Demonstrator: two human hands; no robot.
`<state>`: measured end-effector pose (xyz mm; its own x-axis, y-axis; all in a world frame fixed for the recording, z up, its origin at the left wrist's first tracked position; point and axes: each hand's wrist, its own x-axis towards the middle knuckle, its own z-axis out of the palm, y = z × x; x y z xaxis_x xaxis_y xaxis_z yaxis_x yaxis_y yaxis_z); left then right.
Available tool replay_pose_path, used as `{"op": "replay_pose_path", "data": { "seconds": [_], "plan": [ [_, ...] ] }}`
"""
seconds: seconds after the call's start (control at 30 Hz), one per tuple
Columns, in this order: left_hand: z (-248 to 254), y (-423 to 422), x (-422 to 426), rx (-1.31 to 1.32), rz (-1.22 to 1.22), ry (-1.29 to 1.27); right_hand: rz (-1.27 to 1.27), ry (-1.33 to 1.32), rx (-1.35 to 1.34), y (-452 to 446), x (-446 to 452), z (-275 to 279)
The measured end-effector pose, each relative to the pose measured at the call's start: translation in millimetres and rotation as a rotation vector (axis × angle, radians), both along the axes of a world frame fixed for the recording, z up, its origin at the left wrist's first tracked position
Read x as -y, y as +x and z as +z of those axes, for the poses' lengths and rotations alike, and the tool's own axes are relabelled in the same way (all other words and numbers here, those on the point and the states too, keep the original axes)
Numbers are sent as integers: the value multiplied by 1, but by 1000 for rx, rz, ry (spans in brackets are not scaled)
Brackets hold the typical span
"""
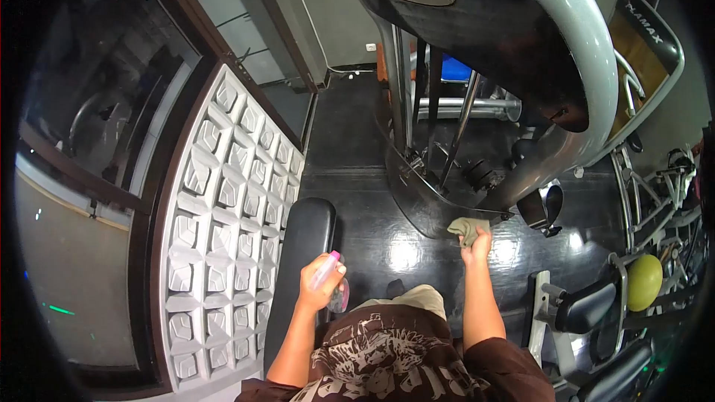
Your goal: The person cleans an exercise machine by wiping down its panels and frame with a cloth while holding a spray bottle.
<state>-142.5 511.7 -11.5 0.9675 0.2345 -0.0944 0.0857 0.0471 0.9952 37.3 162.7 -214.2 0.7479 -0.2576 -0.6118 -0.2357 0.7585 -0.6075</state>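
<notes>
My left hand (320, 283) is wrapped round a spray bottle (338, 298) with a pink and white top, beside a black padded bench (310, 225). My right hand (477, 246) grips a folded olive-green cloth (465, 230). The cloth is close to the lower frame of a large grey and black gym machine (439, 217); whether it touches the frame I cannot tell.
A white patterned panel (227, 231) runs along the left beside glass doors. The machine's thick curved tube (596, 45) arches overhead at the right. Padded equipment (588, 305) and a yellow-green ball (644, 283) stand at the lower right. The floor (350, 149) is dark and shiny.
</notes>
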Motion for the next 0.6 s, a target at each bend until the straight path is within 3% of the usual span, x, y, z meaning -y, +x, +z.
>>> {"op": "replay_pose_path", "data": {
  "seconds": [0.1, 0.23, 0.33, 0.43, 0.6],
  "plan": [
    [14, -3, 2, -16, 19, 96, 24, 178, -125, 16, 29, -117],
    [22, -7, -1, 33, 26, 150, -111, 86, -130, 49, 10, -91],
    [19, -8, -2, 4, 38, 138, -58, 14, -194, 62, 12, -63],
    [18, -4, 5, 3, 50, 127, 91, 86, 0, 51, 19, -30],
    [9, -7, 17, -4, 41, 122, 37, -40, 68, 12, 25, 36]
  ]
}}
